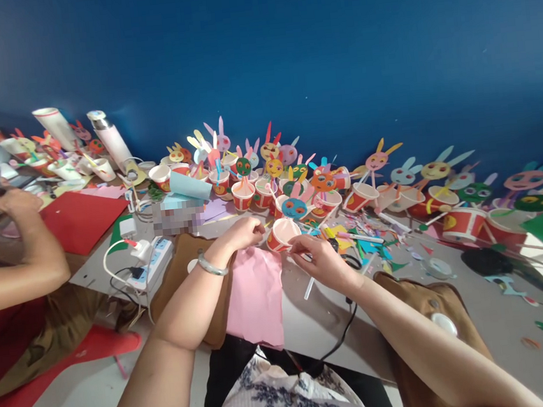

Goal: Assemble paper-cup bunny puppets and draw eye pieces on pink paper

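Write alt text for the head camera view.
Two bare hands, the left and the right, at either side of a red-and-white paper cup on a cluttered table, with pink paper below the left. Beyond, colourful rabbit-eared paper faces and more cups line a blue wall.

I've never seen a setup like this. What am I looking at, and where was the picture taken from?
There is no machine here: these are a person's bare hands, seen in one picture from a camera worn on the head, looking forward and down. The left hand, with a bracelet at its wrist, and the right hand are on either side of a paper cup; I cannot tell whether either has a grip on anything. A pink sheet lies near the left hand. On the table are more cups, many with long-eared paper faces, and a power strip.
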A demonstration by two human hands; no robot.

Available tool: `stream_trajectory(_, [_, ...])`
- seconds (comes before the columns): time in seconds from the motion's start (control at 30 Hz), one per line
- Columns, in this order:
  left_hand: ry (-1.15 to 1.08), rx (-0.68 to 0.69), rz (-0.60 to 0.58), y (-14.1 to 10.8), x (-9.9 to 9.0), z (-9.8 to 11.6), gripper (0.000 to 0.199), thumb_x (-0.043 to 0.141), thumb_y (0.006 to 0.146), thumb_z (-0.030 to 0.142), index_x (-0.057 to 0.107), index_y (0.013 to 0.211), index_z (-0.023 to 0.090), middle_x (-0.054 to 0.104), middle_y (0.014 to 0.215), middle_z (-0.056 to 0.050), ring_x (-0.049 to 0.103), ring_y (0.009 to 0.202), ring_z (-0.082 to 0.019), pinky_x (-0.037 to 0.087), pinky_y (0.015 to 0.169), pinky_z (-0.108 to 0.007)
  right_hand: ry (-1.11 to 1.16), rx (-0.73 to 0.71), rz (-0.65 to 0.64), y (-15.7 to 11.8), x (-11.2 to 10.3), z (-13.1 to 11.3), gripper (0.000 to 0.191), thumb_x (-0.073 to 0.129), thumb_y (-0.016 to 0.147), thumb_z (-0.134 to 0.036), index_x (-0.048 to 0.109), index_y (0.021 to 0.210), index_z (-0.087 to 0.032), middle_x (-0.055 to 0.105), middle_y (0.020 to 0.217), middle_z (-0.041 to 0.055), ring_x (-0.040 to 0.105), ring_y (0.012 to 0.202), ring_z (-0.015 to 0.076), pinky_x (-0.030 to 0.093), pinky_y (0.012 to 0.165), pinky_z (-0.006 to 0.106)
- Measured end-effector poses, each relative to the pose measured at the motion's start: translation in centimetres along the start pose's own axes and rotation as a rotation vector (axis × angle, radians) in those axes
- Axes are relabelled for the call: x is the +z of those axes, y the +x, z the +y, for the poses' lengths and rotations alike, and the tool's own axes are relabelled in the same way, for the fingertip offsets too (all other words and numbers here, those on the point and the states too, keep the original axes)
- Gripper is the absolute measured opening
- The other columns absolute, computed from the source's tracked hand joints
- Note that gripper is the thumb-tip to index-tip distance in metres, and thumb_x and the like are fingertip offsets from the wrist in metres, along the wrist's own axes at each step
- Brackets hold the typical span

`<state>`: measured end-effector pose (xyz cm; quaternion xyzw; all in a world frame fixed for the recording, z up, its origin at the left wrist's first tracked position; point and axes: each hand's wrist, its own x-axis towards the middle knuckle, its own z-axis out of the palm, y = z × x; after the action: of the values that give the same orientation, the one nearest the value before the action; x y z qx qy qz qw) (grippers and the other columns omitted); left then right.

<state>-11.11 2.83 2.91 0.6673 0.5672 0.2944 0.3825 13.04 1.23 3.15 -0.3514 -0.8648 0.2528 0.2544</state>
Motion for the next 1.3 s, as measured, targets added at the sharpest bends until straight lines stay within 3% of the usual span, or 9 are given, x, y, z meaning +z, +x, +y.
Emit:
stream_trajectory(0.17, [-0.137, -0.024, 0.071, 0.3, 0.4, 0.0, 0.02, 0.06, 0.068, 0.005, 0.066, 0.085, 0.014, 0.06, 0.063, 0.004, 0.057, 0.053, -0.01, 0.039, 0.051, -0.019, 0.015, 0.021, 0.001, -0.5, -0.7, -0.2, 0.009, 0.057, 0.09, -0.026, 0.063, 0.088, -0.019, 0.07, 0.085, 0.0073, 0.068, 0.078, 0.0197, 0.055, 0.071, 0.032])
stream_trajectory(0.4, [-0.358, -0.024, 0.126, 0.5, 0.8, 0.2, 0.008, 0.065, 0.078, 0.015, 0.065, 0.086, 0.013, 0.065, 0.071, 0.001, 0.061, 0.057, -0.008, 0.048, 0.054, -0.02, 0.058, 0.052, 0.031, -1.3, -1.9, -0.4, 0.011, 0.058, 0.091, -0.03, 0.062, 0.088, -0.021, 0.072, 0.095, 0.0089, 0.07, 0.086, 0.0218, 0.06, 0.078, 0.035])
stream_trajectory(0.63, [-0.685, 0.056, 0.101, 0.0, 2.0, 1.2, 0.024, 0.078, 0.068, 0.027, 0.068, 0.083, 0.012, 0.066, 0.073, 0.0, 0.059, 0.061, -0.008, 0.048, 0.059, -0.021, 0.132, 0.107, 0.004, -2.2, -2.6, -0.3, 0.012, 0.06, 0.091, -0.031, 0.06, 0.083, -0.021, 0.072, 0.097, 0.009, 0.071, 0.086, 0.0216, 0.062, 0.08, 0.038])
stream_trajectory(0.93, [-0.724, 0.079, 0.111, -0.6, 3.3, 2.3, 0.021, 0.074, 0.073, 0.029, 0.063, 0.08, 0.013, 0.066, 0.071, -0.001, 0.062, 0.063, -0.01, 0.049, 0.06, -0.023, 0.019, 0.058, 0.003, -2.4, -2.7, -0.5, 0.007, 0.055, 0.092, -0.026, 0.06, 0.089, -0.022, 0.071, 0.089, 0.0068, 0.071, 0.081, 0.0216, 0.059, 0.076, 0.035])
stream_trajectory(1.03, [-0.752, 0.085, 0.105, -0.6, 3.7, 2.5, 0.022, 0.075, 0.074, 0.029, 0.06, 0.081, 0.014, 0.072, 0.083, -0.006, 0.063, 0.063, -0.01, 0.051, 0.06, -0.024, -0.077, 0.008, 0.021, -2.4, -2.6, -0.7, 0.006, 0.053, 0.091, -0.022, 0.059, 0.091, -0.021, 0.07, 0.085, 0.0055, 0.071, 0.078, 0.0201, 0.055, 0.071, 0.032])
stream_trajectory(1.13, [-0.768, 0.132, 0.1, -0.6, 3.8, 2.4, 0.025, 0.078, 0.072, 0.03, 0.06, 0.08, 0.014, 0.074, 0.092, -0.008, 0.064, 0.066, -0.01, 0.052, 0.064, -0.025, -0.158, -0.027, 0.022, -2.5, -2.6, -0.6, 0.006, 0.053, 0.09, -0.02, 0.059, 0.091, -0.021, 0.069, 0.083, 0.0047, 0.068, 0.074, 0.0189, 0.051, 0.067, 0.03])
stream_trajectory(1.3, [-0.743, 0.251, 0.095, -0.4, 4.1, 1.9, 0.025, 0.081, 0.071, 0.03, 0.064, 0.078, 0.013, 0.074, 0.086, -0.006, 0.064, 0.067, -0.01, 0.052, 0.067, -0.025, -0.191, -0.036, -0.008, -2.5, -2.8, 0.0, 0.009, 0.051, 0.09, -0.018, 0.059, 0.095, -0.022, 0.07, 0.085, 0.0051, 0.067, 0.074, 0.0185, 0.049, 0.065, 0.029])
